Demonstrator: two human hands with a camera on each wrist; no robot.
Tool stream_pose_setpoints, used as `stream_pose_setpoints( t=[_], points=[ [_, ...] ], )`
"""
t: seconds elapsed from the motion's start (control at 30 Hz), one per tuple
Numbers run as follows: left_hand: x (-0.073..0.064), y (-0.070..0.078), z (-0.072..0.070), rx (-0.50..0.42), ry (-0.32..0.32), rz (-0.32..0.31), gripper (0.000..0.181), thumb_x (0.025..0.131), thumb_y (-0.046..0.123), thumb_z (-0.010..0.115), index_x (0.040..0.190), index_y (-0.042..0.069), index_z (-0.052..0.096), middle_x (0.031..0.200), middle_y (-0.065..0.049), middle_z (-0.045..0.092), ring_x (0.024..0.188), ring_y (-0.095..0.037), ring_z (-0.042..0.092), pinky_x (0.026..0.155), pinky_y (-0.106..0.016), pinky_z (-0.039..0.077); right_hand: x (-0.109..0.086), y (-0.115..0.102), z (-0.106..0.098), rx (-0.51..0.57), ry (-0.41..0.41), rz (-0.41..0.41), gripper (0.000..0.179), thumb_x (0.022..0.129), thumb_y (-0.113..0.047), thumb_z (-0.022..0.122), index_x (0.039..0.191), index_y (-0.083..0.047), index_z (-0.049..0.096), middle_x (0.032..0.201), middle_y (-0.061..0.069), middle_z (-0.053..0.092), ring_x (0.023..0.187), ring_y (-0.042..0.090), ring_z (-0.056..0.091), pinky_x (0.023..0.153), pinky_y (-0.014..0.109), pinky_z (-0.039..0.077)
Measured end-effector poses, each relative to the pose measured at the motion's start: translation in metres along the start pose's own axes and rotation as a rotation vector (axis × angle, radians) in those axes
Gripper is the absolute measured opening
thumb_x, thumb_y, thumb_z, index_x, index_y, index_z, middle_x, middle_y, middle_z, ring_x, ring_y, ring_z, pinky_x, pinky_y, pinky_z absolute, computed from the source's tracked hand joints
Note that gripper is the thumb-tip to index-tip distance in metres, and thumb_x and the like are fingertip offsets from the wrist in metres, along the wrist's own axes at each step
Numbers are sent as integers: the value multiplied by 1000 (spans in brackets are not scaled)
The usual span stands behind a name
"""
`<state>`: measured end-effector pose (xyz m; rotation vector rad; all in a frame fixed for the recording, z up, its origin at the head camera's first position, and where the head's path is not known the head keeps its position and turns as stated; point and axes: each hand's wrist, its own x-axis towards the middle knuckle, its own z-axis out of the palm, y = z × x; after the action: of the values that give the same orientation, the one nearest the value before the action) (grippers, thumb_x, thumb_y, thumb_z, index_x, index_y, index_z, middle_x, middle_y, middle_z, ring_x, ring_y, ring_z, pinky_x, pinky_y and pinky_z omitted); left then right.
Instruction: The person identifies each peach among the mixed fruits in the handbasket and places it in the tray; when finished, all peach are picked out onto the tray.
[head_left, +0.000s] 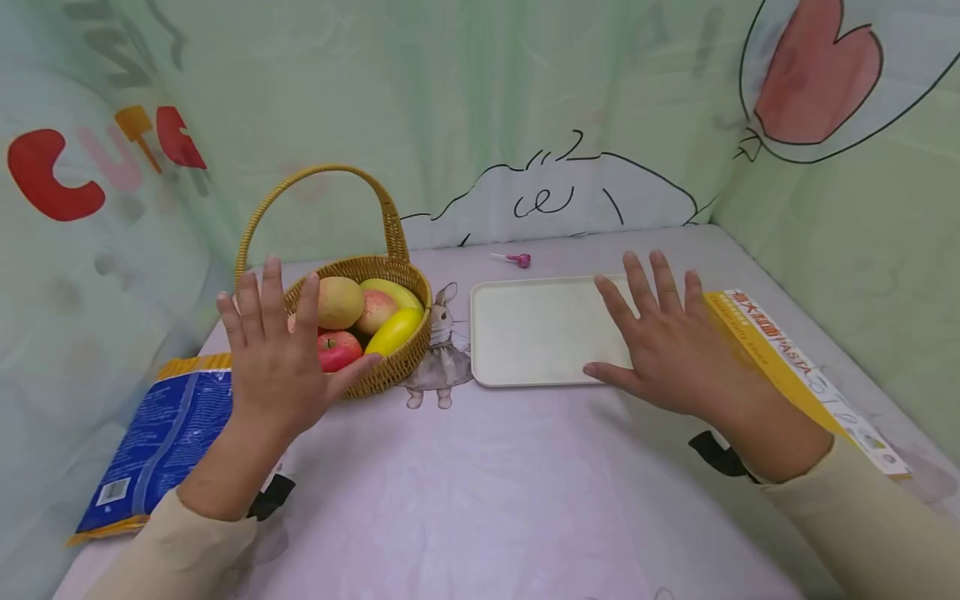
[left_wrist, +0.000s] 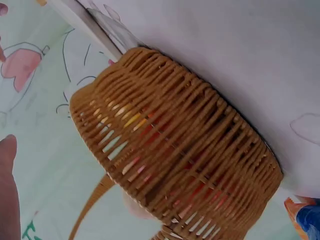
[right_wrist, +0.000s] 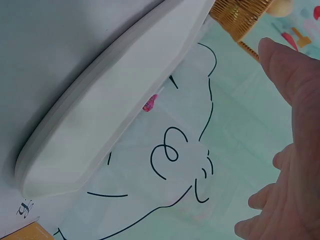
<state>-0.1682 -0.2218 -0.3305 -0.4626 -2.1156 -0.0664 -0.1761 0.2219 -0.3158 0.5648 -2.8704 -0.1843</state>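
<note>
My left hand (head_left: 277, 371) is raised with its fingers spread, holding nothing. In the head view it overlaps the wicker basket (head_left: 408, 354), which carries a red apple (head_left: 339, 350), a yellow banana (head_left: 395, 332) and other fruit. The basket's woven side (left_wrist: 175, 140) fills much of the left wrist view, with the thumb (left_wrist: 8, 185) at the left edge. My right hand (head_left: 671, 354) is likewise up, fingers straight and apart, overlapping the right part of a white tray (head_left: 536, 333). In the right wrist view the tray (right_wrist: 95, 110) lies left of that hand (right_wrist: 300, 135).
A pink lollipop (head_left: 517, 260) lies behind the tray. At the left is a blue packet (head_left: 168, 433) with yellow ends, partly behind the left arm. To the right lies a yellow and white pasta box (head_left: 810, 375). Printed curtains (head_left: 480, 100) enclose the table's back and sides.
</note>
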Motion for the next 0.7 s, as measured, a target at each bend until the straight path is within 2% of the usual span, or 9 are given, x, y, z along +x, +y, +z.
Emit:
stream_pose_setpoints(
  t=[0.17, 0.4, 0.47, 0.53, 0.7],
  points=[
    [-2, -11, 0, -4, 36, -70, 103, 90, 83, 46, 167, 24, 10, 171, -22, 12, 157, -48, 13, 121, -72, 10, 3, -1, 0, 50, 12, -6, 117, 88, -67, 69, 167, -17, 0, 172, 22, -14, 156, 47, -19, 119, 75, 1],
    [-6, -20, -4, -24, 49, -189, 112, 87, 83, 53, 164, 14, 11, 170, -23, 15, 155, -49, 20, 120, -71, 20, 7, -3, -1, 180, 23, -36, 121, 88, -67, 70, 167, -12, -3, 173, 17, -14, 159, 44, -10, 122, 70, 8],
    [-6, -21, -6, -36, 8, -241, 115, 85, 86, 52, 162, 11, 10, 170, -23, 13, 155, -48, 21, 118, -71, 23, 9, -4, -2, 227, 3, -34, 123, 88, -67, 70, 166, -12, -6, 173, 16, -16, 159, 43, -12, 123, 69, 8],
    [-5, -22, -9, -74, -68, -323, 119, 83, 88, 52, 163, 12, 8, 172, -21, 9, 156, -47, 19, 116, -73, 26, 11, -5, -4, 275, -21, -24, 124, 88, -68, 70, 166, -12, -8, 173, 15, -18, 159, 42, -12, 123, 69, 8],
    [-1, -25, -16, -237, -248, -571, 124, 81, 76, 69, 166, 20, -1, 174, -10, 4, 156, -43, 23, 110, -74, 33, 17, -6, -8, 371, -80, 7, 126, 87, -71, 69, 166, -14, -10, 173, 12, -18, 160, 41, -9, 122, 68, 12]
  ],
)
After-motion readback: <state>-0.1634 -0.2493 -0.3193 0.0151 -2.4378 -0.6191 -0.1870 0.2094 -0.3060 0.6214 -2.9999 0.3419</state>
